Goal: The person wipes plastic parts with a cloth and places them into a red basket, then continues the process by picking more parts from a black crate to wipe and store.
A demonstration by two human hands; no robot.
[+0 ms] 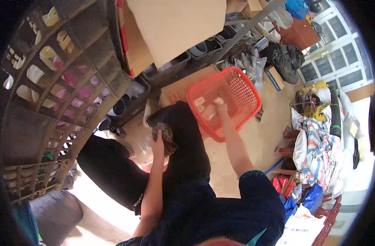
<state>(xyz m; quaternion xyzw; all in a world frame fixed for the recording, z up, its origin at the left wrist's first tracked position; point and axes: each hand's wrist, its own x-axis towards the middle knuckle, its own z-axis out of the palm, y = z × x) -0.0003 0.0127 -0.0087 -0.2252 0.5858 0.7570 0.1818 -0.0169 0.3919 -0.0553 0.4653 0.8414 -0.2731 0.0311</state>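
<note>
My left hand (pixel 156 141) is closed around a dark mottled piece of cloth (pixel 168 138), held against my black trouser leg (pixel 183 151). My right hand (pixel 219 102) reaches up into a red plastic mesh basket (pixel 244 88) that is tipped on its side on the floor. The fingers are among pale items (pixel 208 111) inside it. The hand is blurred, so its grip is unclear.
A dark crate (pixel 52 90) of pale and pink shoes fills the left. Cardboard (pixel 175 24) and black bins (pixel 199 53) stand behind the basket. Black bags (pixel 287 59), a small carton (pixel 273 78), striped sacks (pixel 318 143) and bagged goods crowd the right. Bare concrete floor (pixel 265 127) lies between.
</note>
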